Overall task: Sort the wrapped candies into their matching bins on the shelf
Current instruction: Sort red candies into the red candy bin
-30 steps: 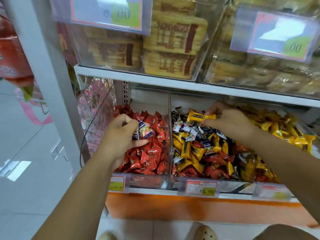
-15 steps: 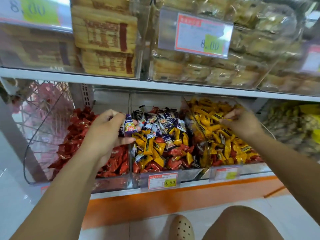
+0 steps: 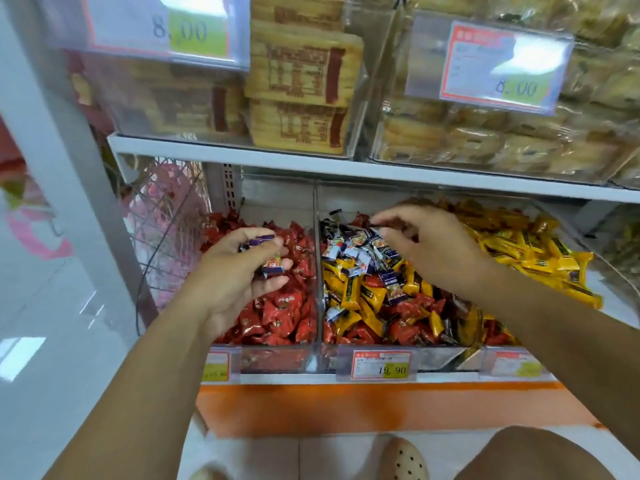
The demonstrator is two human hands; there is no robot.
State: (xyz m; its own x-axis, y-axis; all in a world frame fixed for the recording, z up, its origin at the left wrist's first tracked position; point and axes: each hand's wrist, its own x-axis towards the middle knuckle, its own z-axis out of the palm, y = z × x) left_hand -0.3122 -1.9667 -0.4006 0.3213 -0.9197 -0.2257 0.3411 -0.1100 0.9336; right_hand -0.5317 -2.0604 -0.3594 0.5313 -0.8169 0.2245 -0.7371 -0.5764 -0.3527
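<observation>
1. The left hand (image 3: 235, 275) is curled around several small purple-and-white wrapped candies (image 3: 273, 266), above the red foil-wrapped candies (image 3: 277, 313) that fill the clear plastic left bin (image 3: 277, 360)
2. The right hand (image 3: 429, 244) reaches down over the far part of the clear plastic middle bin (image 3: 440, 358), fingertips among its wrappers; I cannot tell whether it pinches one
3. The middle bin holds mixed purple-and-white, yellow and red pieces
4. Yellow bar-shaped wrapped candies (image 3: 540, 251) fill the bin on the right
</observation>
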